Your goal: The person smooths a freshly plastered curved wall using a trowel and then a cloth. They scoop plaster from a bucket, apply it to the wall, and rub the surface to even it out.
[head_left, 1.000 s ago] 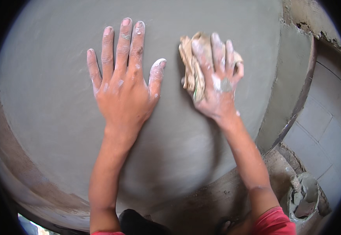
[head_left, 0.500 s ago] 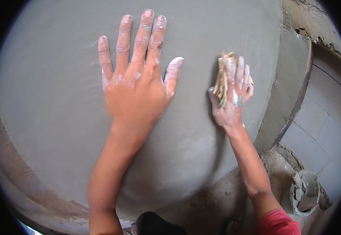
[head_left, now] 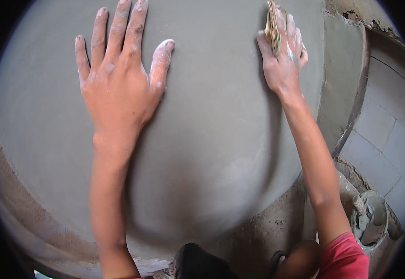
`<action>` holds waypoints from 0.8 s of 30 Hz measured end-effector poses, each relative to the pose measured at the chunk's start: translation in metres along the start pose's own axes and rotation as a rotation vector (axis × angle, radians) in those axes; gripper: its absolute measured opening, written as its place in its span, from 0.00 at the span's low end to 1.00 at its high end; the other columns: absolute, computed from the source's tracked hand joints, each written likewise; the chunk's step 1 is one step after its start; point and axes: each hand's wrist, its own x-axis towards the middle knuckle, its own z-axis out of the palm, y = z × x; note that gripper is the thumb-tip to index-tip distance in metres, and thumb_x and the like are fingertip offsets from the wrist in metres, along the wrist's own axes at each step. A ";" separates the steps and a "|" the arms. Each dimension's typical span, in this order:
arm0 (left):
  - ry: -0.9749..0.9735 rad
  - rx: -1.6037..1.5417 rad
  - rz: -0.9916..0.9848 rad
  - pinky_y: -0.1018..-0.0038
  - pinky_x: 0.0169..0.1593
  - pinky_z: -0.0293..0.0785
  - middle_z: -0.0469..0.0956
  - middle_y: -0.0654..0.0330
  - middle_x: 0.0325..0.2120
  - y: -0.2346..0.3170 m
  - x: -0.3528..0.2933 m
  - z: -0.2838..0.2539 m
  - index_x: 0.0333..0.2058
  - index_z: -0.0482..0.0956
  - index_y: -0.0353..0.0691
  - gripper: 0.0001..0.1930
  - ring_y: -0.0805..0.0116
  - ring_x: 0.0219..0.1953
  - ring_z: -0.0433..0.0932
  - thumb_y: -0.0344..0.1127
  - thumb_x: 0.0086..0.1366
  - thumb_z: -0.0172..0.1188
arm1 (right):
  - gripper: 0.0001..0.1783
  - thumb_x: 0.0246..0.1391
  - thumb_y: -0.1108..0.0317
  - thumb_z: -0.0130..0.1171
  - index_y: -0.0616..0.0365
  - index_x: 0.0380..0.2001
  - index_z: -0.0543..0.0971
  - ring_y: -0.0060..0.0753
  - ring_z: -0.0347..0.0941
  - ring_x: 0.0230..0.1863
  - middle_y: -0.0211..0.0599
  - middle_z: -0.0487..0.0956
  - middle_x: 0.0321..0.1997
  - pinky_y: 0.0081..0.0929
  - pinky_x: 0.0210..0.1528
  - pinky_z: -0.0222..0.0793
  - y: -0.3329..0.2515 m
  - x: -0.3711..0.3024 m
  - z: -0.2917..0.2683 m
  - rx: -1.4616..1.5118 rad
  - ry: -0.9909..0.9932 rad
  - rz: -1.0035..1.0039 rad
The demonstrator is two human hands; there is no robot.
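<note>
My left hand (head_left: pixel 118 88) lies flat with fingers spread on a smooth grey plastered surface (head_left: pixel 207 121). Whitish plaster smears dot its knuckles and thumb. At the upper right, my right hand (head_left: pixel 283 65) presses a folded tan pad (head_left: pixel 272 30) to the same surface. The pad sits between thumb and fingers, with its layered, crumpled edge showing; whether it is cloth, paper or sponge I cannot tell. Grey plaster coats parts of this hand too.
On the right, a raised plastered strip (head_left: pixel 344 79) borders the surface, with pale tiles (head_left: pixel 374 125) beyond it. A plaster-caked bucket (head_left: pixel 382 209) holding a tool stands at the lower right. Rough brown material (head_left: pixel 14 176) edges the surface at the left.
My left hand has shifted left and a little upward in the view. My right hand, with the pad, has moved up the plaster. The bucket appears further right and slightly higher.
</note>
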 end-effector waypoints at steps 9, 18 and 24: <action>-0.025 0.027 0.064 0.47 0.80 0.43 0.61 0.65 0.76 -0.011 0.044 0.005 0.75 0.63 0.60 0.34 0.56 0.79 0.54 0.62 0.75 0.50 | 0.42 0.52 0.40 0.65 0.27 0.72 0.72 0.60 0.51 0.80 0.40 0.58 0.83 0.61 0.73 0.39 -0.070 -0.047 -0.029 0.135 -0.243 -0.459; -0.102 0.036 0.060 0.45 0.79 0.40 0.57 0.58 0.78 -0.040 0.054 0.007 0.77 0.59 0.54 0.37 0.50 0.80 0.50 0.60 0.75 0.50 | 0.46 0.52 0.47 0.66 0.44 0.74 0.68 0.69 0.52 0.76 0.57 0.60 0.79 0.69 0.73 0.42 -0.017 0.040 -0.013 0.057 -0.008 -0.077; -0.154 0.028 0.045 0.45 0.79 0.38 0.56 0.53 0.78 -0.032 0.058 0.000 0.77 0.59 0.45 0.38 0.45 0.80 0.49 0.54 0.73 0.51 | 0.51 0.49 0.53 0.71 0.30 0.77 0.64 0.66 0.52 0.79 0.44 0.57 0.83 0.67 0.74 0.38 -0.008 -0.016 -0.025 0.078 -0.177 0.047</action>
